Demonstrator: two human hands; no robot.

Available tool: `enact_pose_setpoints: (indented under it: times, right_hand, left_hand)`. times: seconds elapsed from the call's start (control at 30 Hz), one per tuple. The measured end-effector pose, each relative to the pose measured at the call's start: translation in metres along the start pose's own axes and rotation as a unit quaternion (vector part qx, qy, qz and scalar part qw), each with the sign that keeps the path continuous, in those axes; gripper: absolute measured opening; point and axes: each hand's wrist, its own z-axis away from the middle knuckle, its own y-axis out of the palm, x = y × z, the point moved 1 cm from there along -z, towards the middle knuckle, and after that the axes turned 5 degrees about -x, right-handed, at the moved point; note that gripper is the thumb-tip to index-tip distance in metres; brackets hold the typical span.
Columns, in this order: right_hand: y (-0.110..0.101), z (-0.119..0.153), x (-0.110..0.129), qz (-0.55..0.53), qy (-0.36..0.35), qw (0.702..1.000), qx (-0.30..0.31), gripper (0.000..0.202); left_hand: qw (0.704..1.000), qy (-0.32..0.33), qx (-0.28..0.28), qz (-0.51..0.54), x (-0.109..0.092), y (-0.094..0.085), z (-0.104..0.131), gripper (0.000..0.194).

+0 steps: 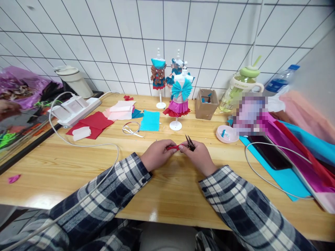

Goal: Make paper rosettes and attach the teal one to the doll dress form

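Between my two hands, just above the table, is a narrow folded strip of red crepe-like paper [172, 147]. My left hand [159, 154] pinches its left end. The thumb and finger of my right hand [200, 157] grip the other end. Small dark pointed scissors [190, 142] are also tucked in my right hand, tips pointing away from me; their handles are hidden by the fingers. Straight ahead stand small white dress-form stands, the nearest with a blue pleated bow [182, 89] and a pink and red skirt [178, 108].
Left are a power strip [75, 109], red sheets [98, 122] and a loose cable. A blue sheet [150, 121] lies ahead. Right are a cardboard box [206, 104], a pink bowl [227, 134], a phone [269, 152] and coloured sheets. Another person's hand [9, 108] shows far left.
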Motion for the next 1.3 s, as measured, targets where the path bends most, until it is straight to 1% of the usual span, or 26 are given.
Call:
enact_pose_setpoints:
  times: [0.07, 0.1, 0.17, 0.23, 0.3, 0.37, 0.4, 0.47, 0.57, 0.63, 0.77, 0.93, 1.17, 1.3]
  right_hand:
    - [0.0, 0.001, 0.0, 0.02, -0.014, 1.0, 0.0, 0.024]
    - [0.001, 0.001, 0.0, 0.025, -0.017, 1.0, 0.0, 0.023]
    - [0.002, 0.002, 0.0, 0.025, -0.016, 1.0, -0.001, 0.022]
    - [0.002, 0.002, 0.001, 0.011, -0.015, 1.0, -0.001, 0.021]
    - [0.001, 0.001, 0.0, -0.023, -0.018, 0.999, -0.018, 0.023]
    - [0.0, 0.001, -0.002, -0.071, -0.012, 0.997, -0.032, 0.029]
    - [0.0, 0.001, -0.004, -0.091, -0.007, 0.995, -0.029, 0.032]
    - [0.002, 0.003, -0.009, -0.1, -0.006, 0.995, 0.007, 0.038]
    - [0.008, 0.008, -0.012, -0.044, -0.035, 0.996, 0.066, 0.039]
    - [0.011, 0.01, -0.01, 0.003, -0.059, 0.995, 0.084, 0.038]
    - [0.01, 0.012, -0.006, 0.075, -0.092, 0.989, 0.091, 0.035]
    - [0.008, 0.01, -0.005, 0.109, -0.092, 0.984, 0.103, 0.034]
    - [0.008, 0.01, -0.005, 0.14, -0.1, 0.979, 0.106, 0.032]
    - [0.009, 0.009, -0.006, 0.15, -0.116, 0.977, 0.099, 0.03]
  left_hand:
    - [0.999, 0.027, 0.021, -0.006, 0.0, 0.0, 0.0, 0.022]
    - [0.999, 0.023, 0.033, 0.004, 0.001, 0.0, 0.0, 0.024]
    - [0.998, -0.006, 0.057, 0.018, 0.001, 0.001, 0.0, 0.028]
    - [0.997, -0.032, 0.063, 0.015, 0.001, 0.0, 0.001, 0.031]
    - [0.997, -0.05, 0.043, 0.027, 0.001, -0.001, 0.0, 0.032]
    - [0.994, -0.073, 0.005, 0.077, 0.001, -0.003, -0.001, 0.03]
    - [0.99, -0.086, -0.014, 0.11, 0.001, -0.004, -0.002, 0.029]
    - [0.978, -0.106, -0.04, 0.174, 0.001, -0.005, -0.003, 0.029]
    - [0.966, -0.111, -0.036, 0.23, 0.002, -0.003, -0.003, 0.032]
    - [0.963, -0.108, -0.018, 0.246, 0.001, -0.001, -0.001, 0.033]
    - [0.959, -0.112, 0.001, 0.261, 0.002, 0.004, 0.001, 0.033]
    - [0.95, -0.126, -0.022, 0.284, 0.004, 0.004, -0.001, 0.032]
    - [0.964, -0.125, -0.016, 0.233, 0.002, 0.005, 0.001, 0.033]
    - [0.969, -0.112, -0.004, 0.221, 0.001, 0.006, 0.002, 0.033]
